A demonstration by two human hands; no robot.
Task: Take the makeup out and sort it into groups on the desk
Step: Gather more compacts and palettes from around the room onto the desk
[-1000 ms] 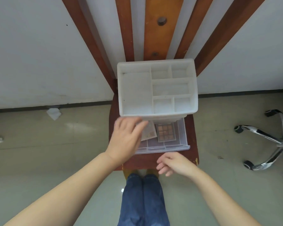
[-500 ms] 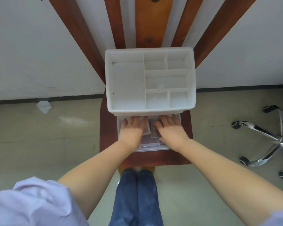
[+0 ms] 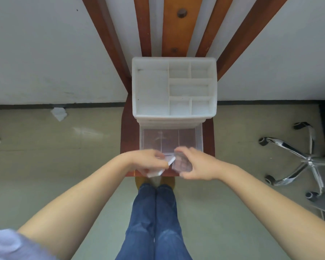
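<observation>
- Above the front edge of the wooden chair (image 3: 129, 147), two items have been lifted clear of the clear drawer (image 3: 199, 139), where both hands were pressed half a second earlier.
- A brown eyeshadow palette (image 3: 182, 163) is grasped by the right hand (image 3: 197, 166).
- A pale flat compact (image 3: 158, 171) is gripped in the left hand (image 3: 146, 162).
- The drawer now looks emptied; sorting on the desk, unseen here, is judged still undone.

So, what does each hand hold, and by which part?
Right hand: brown palette, gripped at its edges. Left hand: pale flat case, blurred; grip point unclear.
</observation>
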